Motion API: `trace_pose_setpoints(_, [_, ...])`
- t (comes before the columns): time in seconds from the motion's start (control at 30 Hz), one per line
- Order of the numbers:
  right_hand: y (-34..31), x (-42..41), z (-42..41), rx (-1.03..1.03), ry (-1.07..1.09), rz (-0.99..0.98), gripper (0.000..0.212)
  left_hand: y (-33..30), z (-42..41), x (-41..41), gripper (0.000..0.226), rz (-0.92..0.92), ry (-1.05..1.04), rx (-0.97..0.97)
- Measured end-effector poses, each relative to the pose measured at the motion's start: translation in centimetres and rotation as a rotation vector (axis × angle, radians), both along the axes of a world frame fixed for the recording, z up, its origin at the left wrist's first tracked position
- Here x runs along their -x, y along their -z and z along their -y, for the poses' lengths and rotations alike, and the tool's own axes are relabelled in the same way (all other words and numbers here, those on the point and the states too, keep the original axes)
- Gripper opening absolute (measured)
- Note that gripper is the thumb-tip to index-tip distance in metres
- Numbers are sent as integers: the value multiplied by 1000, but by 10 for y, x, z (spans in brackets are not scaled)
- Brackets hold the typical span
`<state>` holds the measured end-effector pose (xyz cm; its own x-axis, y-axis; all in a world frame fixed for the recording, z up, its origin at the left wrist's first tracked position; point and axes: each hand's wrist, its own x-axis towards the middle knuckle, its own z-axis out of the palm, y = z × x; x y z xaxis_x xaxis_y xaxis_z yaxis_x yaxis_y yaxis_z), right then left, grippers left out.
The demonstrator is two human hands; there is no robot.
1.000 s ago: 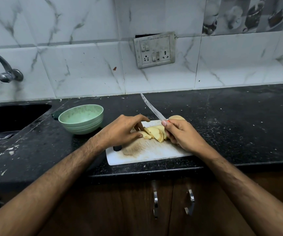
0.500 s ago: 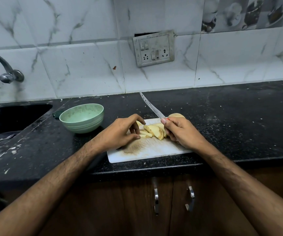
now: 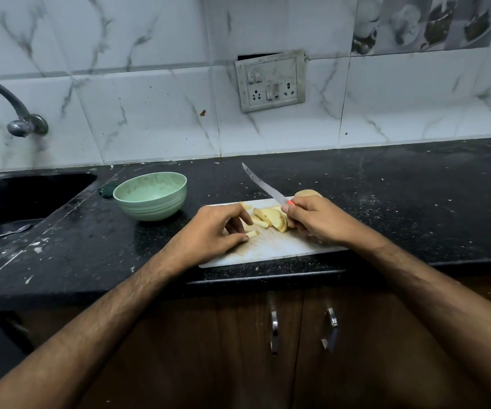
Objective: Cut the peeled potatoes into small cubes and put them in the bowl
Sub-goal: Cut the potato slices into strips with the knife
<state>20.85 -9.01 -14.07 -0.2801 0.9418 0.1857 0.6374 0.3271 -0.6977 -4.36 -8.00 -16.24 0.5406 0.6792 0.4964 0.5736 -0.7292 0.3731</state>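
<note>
A white cutting board (image 3: pixel 279 249) lies at the counter's front edge. On it sit potato slices (image 3: pixel 273 218) and thin potato strips (image 3: pixel 251 233). My left hand (image 3: pixel 214 231) pinches a strip between thumb and fingers at the board's left side. My right hand (image 3: pixel 315 221) grips the knife (image 3: pixel 263 184) by its red handle, blade raised and pointing up-left over the slices. A whole peeled potato (image 3: pixel 307 193) lies behind my right hand. The pale green bowl (image 3: pixel 151 195) stands left of the board; I see nothing in it.
A black sink (image 3: pixel 16 196) with a curved tap (image 3: pixel 16 113) is at the far left, a utensil lying in it. A switch and socket plate (image 3: pixel 270 81) is on the tiled wall. Cabinet doors with metal handles (image 3: pixel 273 332) lie below the counter.
My left hand has slid left, away from the slices, drawing a strip off the pile. The right hand and knife have stayed nearly in place.
</note>
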Motion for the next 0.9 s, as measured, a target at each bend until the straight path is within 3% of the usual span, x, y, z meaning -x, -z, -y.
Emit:
trace_pose_setpoints(0.13, [-17,3,35,-32,64,486,41,4,3,9,14,-29,6,-71])
trace_pose_setpoints(0.23, [-24,11,67,-45,119,669,41,6,6,18,17,-61,23,-70])
trace_pose_setpoints(0.43, [-25,25,95,-96,145,818,39,8,10,25,28,-69,68,-22])
trace_pose_setpoints(0.63, [-21,27,100,-147,170,875,40,11,8,24,22,-40,72,-34])
trace_pose_setpoints(0.83, [-28,35,97,-4,132,827,23,12,5,22,19,-32,73,-70])
trace_pose_setpoints(0.9, [-27,37,99,-57,142,895,21,13,5,22,19,-13,71,-68])
